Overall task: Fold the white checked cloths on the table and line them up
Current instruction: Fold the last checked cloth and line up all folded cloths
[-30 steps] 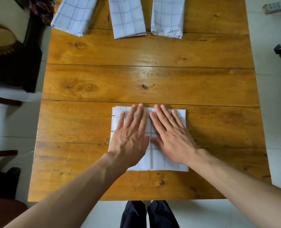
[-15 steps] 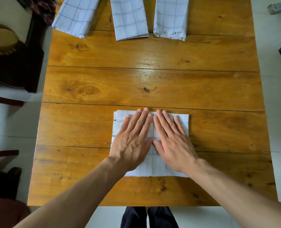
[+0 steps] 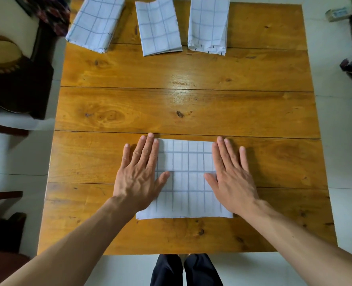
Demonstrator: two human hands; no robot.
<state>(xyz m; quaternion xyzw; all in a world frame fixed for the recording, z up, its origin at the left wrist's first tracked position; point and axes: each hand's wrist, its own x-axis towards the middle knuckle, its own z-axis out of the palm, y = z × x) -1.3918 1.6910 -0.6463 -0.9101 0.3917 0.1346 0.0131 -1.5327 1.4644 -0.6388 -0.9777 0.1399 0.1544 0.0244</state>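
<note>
1. A white checked cloth [image 3: 188, 178], folded into a flat rectangle with thin dark grid lines, is lying on the near part of the desk [image 3: 191, 108], just in front of the person.
2. The cloth is being pressed flat from both sides: the left hand [image 3: 139, 176] is lying on its left edge and the right hand [image 3: 230, 176] on its right edge, with the bare middle of the cloth showing between them.
3. Both hands are being held open, palms down, fingers straight and pointing away from the person; the thumbs are angled inward onto the cloth, and the outer fingers are reaching past its side edges onto the wood.
4. Three more folded checked cloths are lying in a row along the far edge of the desk: the left folded cloth [image 3: 95, 22] is tilted and overhanging the desk's corner, the middle folded cloth [image 3: 158, 29] is slightly skewed, and the right folded cloth [image 3: 209, 24] is showing loose layered edges at its near end.
5. The desk is made of broad, glossy, orange-brown wooden planks with visible knots and seams.
6. A dark wooden chair [image 3: 16, 83] is standing to the left of the desk on a pale tiled floor [image 3: 344, 141], and the person's dark trouser legs [image 3: 186, 270] are showing below the desk's near edge.
</note>
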